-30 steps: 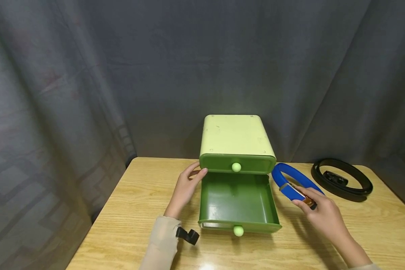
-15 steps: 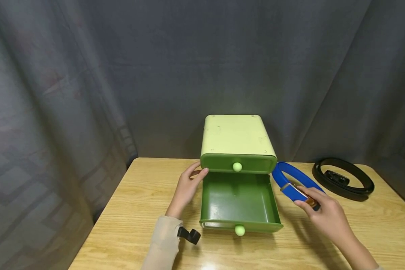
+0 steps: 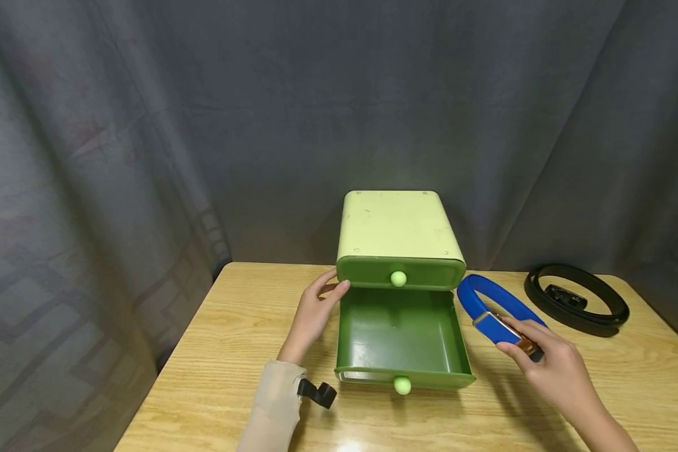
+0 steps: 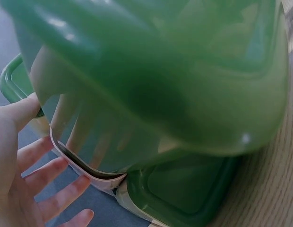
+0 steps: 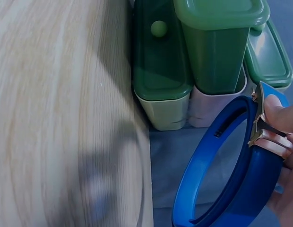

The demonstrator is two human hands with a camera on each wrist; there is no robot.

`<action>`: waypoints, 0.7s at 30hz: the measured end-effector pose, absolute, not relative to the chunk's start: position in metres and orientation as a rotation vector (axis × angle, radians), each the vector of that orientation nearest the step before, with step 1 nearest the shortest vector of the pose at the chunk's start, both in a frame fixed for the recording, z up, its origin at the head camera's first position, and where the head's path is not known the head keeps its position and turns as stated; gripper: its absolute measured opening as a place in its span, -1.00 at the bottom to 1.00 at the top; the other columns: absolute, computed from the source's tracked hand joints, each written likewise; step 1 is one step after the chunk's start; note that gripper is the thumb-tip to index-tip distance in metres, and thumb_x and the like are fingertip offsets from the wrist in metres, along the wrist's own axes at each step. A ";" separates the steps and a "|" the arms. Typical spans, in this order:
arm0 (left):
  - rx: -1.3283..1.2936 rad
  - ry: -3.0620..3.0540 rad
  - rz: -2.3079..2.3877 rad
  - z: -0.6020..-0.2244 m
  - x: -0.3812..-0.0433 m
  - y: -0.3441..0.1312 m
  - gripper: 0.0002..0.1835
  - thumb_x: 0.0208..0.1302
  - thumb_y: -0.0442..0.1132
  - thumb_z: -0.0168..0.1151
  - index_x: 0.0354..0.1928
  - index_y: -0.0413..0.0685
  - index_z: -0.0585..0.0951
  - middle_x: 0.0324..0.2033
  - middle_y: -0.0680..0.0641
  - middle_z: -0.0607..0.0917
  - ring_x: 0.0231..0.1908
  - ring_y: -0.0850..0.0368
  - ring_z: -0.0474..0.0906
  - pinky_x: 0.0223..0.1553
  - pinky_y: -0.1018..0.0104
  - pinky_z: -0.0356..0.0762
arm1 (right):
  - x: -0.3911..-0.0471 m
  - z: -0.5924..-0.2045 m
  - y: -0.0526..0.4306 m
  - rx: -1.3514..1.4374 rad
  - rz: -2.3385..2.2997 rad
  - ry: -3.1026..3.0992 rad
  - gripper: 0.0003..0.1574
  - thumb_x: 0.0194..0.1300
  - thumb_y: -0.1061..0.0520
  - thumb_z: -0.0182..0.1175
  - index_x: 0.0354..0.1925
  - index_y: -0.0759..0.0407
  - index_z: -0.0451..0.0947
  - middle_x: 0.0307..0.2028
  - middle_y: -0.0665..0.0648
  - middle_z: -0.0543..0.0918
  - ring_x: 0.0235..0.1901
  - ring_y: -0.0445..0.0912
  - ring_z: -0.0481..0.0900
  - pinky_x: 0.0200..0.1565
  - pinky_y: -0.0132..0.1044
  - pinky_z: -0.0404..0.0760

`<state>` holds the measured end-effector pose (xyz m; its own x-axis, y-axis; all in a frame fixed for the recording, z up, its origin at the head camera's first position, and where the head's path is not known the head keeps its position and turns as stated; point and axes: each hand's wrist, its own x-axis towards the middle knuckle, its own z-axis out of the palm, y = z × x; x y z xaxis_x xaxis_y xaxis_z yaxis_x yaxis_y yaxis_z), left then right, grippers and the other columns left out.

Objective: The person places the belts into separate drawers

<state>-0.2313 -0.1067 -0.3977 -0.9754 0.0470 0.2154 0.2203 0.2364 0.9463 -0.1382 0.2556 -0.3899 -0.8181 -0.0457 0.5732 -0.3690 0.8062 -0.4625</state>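
Observation:
My right hand (image 3: 554,367) holds a coiled blue belt (image 3: 471,295) by its gold-edged buckle, thumb on one side and fingers on the other. The belt hangs in a loop to the right of a small drawer cabinet (image 3: 398,223), lifted above the table. In the right wrist view, the blue loop (image 5: 189,189) dangles below the buckle. The cabinet's middle drawer (image 3: 407,376) is pulled out and bare inside; the top drawer (image 3: 367,272) is closed. At the cabinet's left side is my left hand (image 3: 311,314), its thumb against the top drawer's corner and its fingers spread along the side.
A coiled black belt (image 3: 613,311) lies on the wooden table (image 3: 231,351) at the right. The cabinet's bottom drawer (image 5: 160,66) is closed, beneath the pulled-out one. A dark grey curtain (image 3: 316,125) hangs behind the table.
My right hand has drifted slightly right and toward me with the blue belt. My left hand keeps its place on the cabinet, and the drawers stand as before.

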 end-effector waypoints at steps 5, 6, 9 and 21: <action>-0.255 -2.368 -1.837 -0.387 -0.224 -0.106 -0.44 0.40 0.04 0.23 0.35 0.00 0.48 0.31 -0.11 0.48 0.15 -0.08 0.52 0.07 0.01 0.55 | -0.133 -0.388 0.253 0.298 0.765 -2.429 -0.46 -0.04 0.34 0.53 -0.02 0.38 0.66 -0.40 0.10 0.60 -0.51 -0.35 0.37 -0.51 -0.58 0.33; -0.253 -2.373 -1.841 -0.381 -0.221 -0.105 -0.45 0.41 0.01 0.23 0.35 -0.04 0.48 0.31 -0.13 0.47 0.15 -0.09 0.52 0.07 0.00 0.55 | -0.132 -0.387 0.253 0.300 0.769 -2.425 -0.46 -0.04 0.34 0.52 -0.02 0.38 0.66 -0.40 0.09 0.60 -0.51 -0.36 0.37 -0.51 -0.58 0.33; -0.246 -2.386 -1.853 -0.365 -0.211 -0.104 -0.47 0.42 -0.10 0.22 0.35 -0.14 0.47 0.30 -0.20 0.47 0.16 -0.14 0.51 0.09 -0.02 0.53 | -0.129 -0.387 0.252 0.308 0.778 -2.414 -0.47 -0.04 0.34 0.52 -0.02 0.36 0.67 -0.40 0.07 0.59 -0.50 -0.35 0.38 -0.50 -0.58 0.34; -0.234 -2.397 -1.855 -0.359 -0.206 -0.102 -0.49 0.43 -0.17 0.20 0.35 -0.21 0.45 0.30 -0.25 0.46 0.16 -0.18 0.51 0.10 -0.02 0.53 | -0.119 -0.385 0.249 0.282 0.798 -2.423 -0.45 -0.04 0.36 0.52 0.00 0.36 0.66 -0.39 0.03 0.55 -0.51 -0.35 0.37 -0.52 -0.59 0.35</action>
<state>-0.2059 -0.1022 -0.3585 -0.9830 0.0588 0.1737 0.1829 0.2452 0.9521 -0.1189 0.2486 -0.3852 -0.8170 -0.0217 0.5762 -0.3599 0.8000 -0.4802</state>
